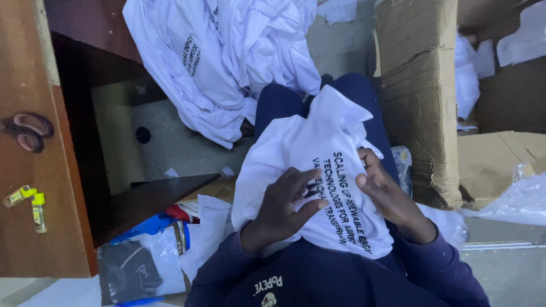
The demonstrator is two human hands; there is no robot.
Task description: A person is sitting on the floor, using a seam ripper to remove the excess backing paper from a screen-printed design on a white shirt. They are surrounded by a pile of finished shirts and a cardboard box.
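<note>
A white T-shirt [318,142] with black print lies crumpled over my lap, across my dark blue trousers [278,102]. My left hand [281,207] rests flat on the shirt's printed area, fingers spread over the lettering. My right hand [384,193] is beside it to the right, pinching the fabric's edge between thumb and fingers. Both arms are in dark blue sleeves.
A pile of white printed T-shirts [227,57] lies on the floor ahead of my knees. A tall cardboard box [421,102] stands at the right, with clear plastic bags [523,196] beyond. A wooden desk [34,170] with small yellow items [37,211] is at left; bagged dark cloth [131,270] lies below.
</note>
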